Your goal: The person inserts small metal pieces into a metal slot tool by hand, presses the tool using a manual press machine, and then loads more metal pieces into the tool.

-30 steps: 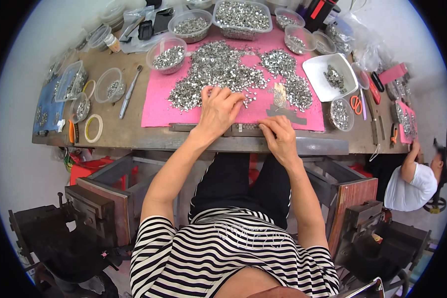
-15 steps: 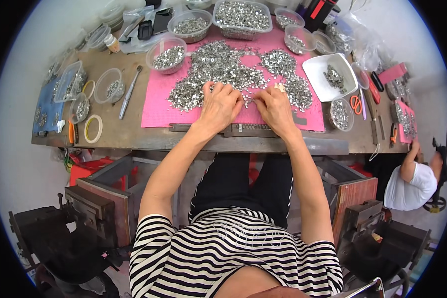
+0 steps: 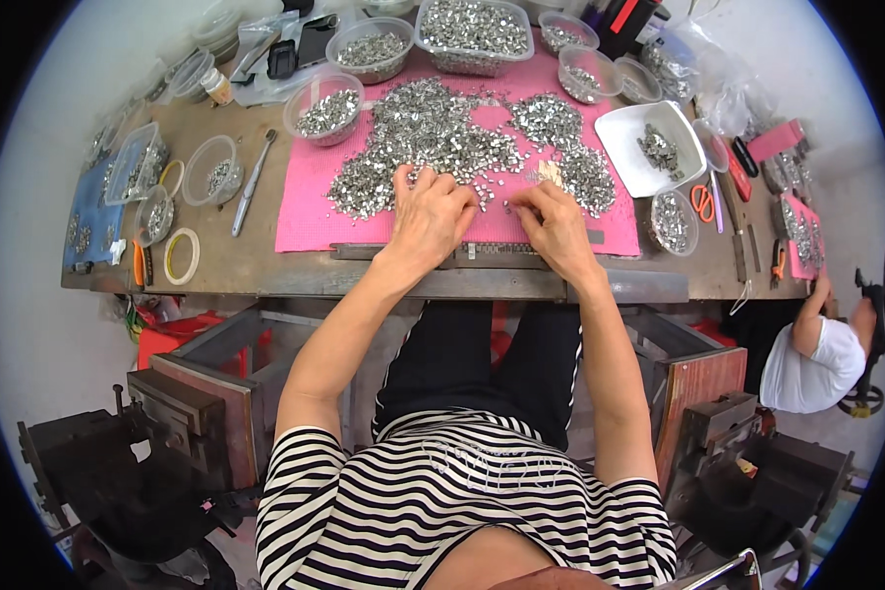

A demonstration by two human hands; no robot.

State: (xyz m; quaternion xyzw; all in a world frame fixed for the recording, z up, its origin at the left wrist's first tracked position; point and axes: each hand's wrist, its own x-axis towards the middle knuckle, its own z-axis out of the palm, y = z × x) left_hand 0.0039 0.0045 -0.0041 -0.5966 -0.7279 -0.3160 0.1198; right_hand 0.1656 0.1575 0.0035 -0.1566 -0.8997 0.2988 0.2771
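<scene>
– How do the hands stand?
– The left hand (image 3: 431, 216) is bent at the knuckles, palm down, its fingertips at the near edge of a heap of small metal pieces (image 3: 433, 138). The right hand (image 3: 556, 228) is curled too, its thumb and forefinger drawn in close to each other

– Has either got hold of a piece?
– I cannot tell. The pieces are tiny, and the fingers cover the spot where the tips would meet, on both hands

– What lies between them?
– A strip of pink mat (image 3: 305, 216), with a few loose pieces near the fingertips. Nearer the body, along the mat's front edge, a dark metal bar (image 3: 487, 252) runs crosswise, with a row of light pieces on its middle part

– And the main heap?
– Spread over the mat beyond the left hand, with smaller heaps beyond the right one

– Farther out?
– A rectangular clear tub (image 3: 474, 67) full of pieces at the far edge, a white tray (image 3: 624, 147) to the right holding a small pile, orange-handled scissors (image 3: 703, 204) beside it, a grey-handled brush (image 3: 254, 182) on the left, and, far right, a co-worker in a white shirt (image 3: 814, 364)
</scene>
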